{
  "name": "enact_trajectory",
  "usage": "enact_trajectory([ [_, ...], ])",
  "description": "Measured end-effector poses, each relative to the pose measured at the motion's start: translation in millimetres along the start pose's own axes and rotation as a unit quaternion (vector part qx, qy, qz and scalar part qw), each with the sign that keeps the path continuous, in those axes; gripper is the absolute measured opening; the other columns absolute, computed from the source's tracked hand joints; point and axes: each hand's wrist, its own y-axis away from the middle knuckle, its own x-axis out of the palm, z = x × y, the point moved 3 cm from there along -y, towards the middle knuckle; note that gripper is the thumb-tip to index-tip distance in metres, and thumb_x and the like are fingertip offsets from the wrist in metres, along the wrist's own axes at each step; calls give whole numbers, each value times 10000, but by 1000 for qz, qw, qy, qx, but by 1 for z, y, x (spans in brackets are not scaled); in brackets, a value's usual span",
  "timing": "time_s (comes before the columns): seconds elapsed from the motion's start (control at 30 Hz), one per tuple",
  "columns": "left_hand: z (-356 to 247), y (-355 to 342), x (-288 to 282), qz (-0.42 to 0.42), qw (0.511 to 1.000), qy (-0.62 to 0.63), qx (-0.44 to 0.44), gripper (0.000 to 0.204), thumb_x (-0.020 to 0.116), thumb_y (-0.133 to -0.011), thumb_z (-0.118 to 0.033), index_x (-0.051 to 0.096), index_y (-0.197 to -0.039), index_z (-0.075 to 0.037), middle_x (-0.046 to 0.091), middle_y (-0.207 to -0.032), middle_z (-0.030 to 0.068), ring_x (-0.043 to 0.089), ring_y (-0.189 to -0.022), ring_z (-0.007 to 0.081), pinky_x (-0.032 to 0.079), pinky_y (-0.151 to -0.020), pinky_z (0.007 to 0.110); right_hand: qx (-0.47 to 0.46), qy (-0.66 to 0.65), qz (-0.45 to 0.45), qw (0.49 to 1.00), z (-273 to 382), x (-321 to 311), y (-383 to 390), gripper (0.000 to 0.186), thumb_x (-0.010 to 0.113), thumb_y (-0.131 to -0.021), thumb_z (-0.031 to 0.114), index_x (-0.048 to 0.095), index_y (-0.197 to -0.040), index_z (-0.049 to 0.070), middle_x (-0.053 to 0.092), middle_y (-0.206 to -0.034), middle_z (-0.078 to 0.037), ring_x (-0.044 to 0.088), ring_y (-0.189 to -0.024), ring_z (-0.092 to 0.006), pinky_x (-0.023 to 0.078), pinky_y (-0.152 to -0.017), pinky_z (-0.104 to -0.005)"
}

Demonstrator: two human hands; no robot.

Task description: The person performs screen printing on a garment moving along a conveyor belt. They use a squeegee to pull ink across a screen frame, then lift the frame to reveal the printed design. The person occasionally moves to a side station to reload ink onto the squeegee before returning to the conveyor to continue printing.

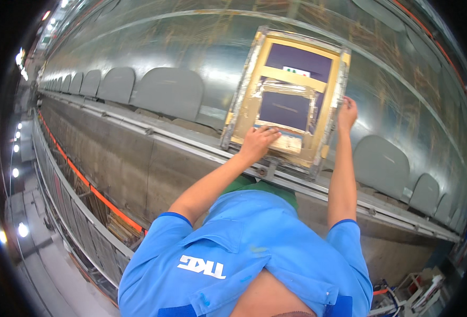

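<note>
A rectangular metal-edged frame (267, 58) stands tilted on a rail along the curved metal wall, with yellow tape bands, purple panels and a smaller taped inner rectangle (286, 105). My left hand (257, 141) rests on the lower part of that inner rectangle, its fingers apart and stretched over the taped strip below the purple panel. My right hand (347, 112) grips the frame's right edge with bent fingers, about halfway up. Both forearms reach up from my blue short-sleeved shirt.
Rows of grey rounded plates (167, 92) line the curved metal wall (202, 37) on both sides of the frame, above a long rail (138, 126) and concrete ledge (165, 164). A railing (72, 195) and orange strip run along the left. Equipment (413, 288) stands at lower right.
</note>
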Motion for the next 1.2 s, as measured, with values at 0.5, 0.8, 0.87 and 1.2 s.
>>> enact_trajectory([
  [0.5,135,77,-83,38,993,64,-93,583,708,-671,-31,680,-1225,-212,662,-1253,-10,598,-1151,209,458,-903,385,55,-25,38,997,144,102,128,209,528,-982,202,662,-1050,57,585,-627,-102,539,-584,-247,435,-609,-405],
  [0.8,112,123,-62,5,999,14,-35,565,650,-718,-22,653,-1248,-218,635,-1295,-23,577,-1168,216,442,-899,389,38,23,19,999,103,92,112,203,526,-980,185,658,-1050,48,628,-725,-146,572,-644,-258,446,-656,-399],
  [0.87,113,119,-56,-28,1000,2,-2,550,616,-724,-2,661,-1230,-214,643,-1288,-19,590,-1162,211,462,-848,379,29,30,6,999,94,91,107,205,528,-980,196,661,-1049,56,642,-740,-151,590,-669,-270,452,-672,-405],
  [1.2,175,-83,-69,171,974,68,-135,412,612,-775,-70,747,-1102,-281,726,-951,116,691,-918,298,541,-821,429,38,54,11,998,63,89,115,217,526,-977,230,668,-1056,85,674,-822,-155,615,-727,-279,467,-713,-429],
])
